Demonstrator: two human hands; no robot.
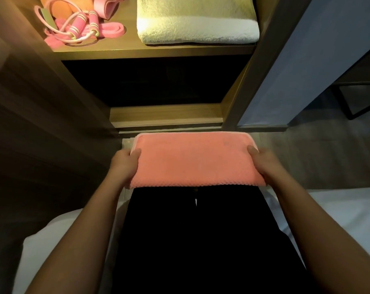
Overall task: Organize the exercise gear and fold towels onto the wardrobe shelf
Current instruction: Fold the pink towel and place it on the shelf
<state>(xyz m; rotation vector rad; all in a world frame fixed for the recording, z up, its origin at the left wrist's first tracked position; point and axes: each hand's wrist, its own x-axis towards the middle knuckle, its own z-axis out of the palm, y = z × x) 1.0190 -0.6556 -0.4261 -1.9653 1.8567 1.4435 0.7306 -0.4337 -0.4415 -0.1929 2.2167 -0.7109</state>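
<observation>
Pink towel (198, 160), folded flat: you are holding it below the shelf's (154, 50) front edge, your left hand (123, 164) and right hand (264, 164) each clamping one short end, thumb on top. White towel (198, 24) is lying at the shelf's right front corner.

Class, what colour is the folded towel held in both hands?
Salmon pink towel, seen clearly in the head view.

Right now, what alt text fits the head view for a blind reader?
A person's left hand and right hand grip the ends of a folded coral-pink textured towel below a lit wooden wardrobe shelf. On it lie a folded cream terry towel at right and a pink skipping rope at left.
</observation>
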